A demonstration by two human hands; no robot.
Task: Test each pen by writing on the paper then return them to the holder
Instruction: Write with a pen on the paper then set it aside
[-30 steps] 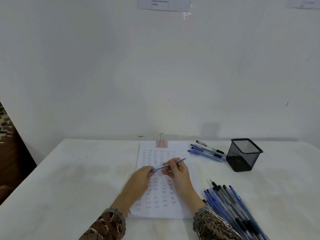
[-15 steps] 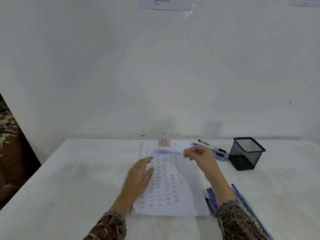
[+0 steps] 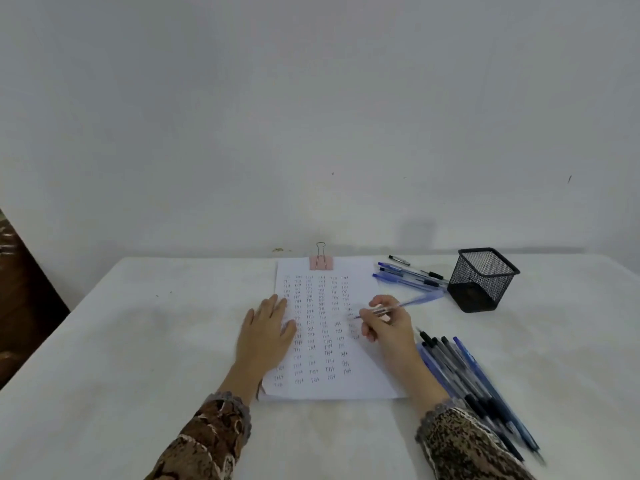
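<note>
A white sheet of paper (image 3: 360,372) covered in rows of small written words lies in the middle of the table, clipped at its top by a pink binder clip (image 3: 321,262). My left hand (image 3: 266,332) rests flat on the paper's left edge. My right hand (image 3: 389,323) grips a blue pen (image 3: 401,306) with its tip down on the paper's right side. A black mesh holder (image 3: 483,280) stands at the back right. A bundle of several blue and black pens (image 3: 474,382) lies to the right of my right arm.
Several more pens (image 3: 408,275) lie between the paper and the holder. The table (image 3: 121,358) is covered in white cloth and backs onto a white wall. A dark brown piece of furniture (image 3: 20,289) stands at the left edge.
My right hand swung the pen out toward the holder side, then came back down with the tip on the paper's right side. My left hand let go of the pen and now lies flat.
</note>
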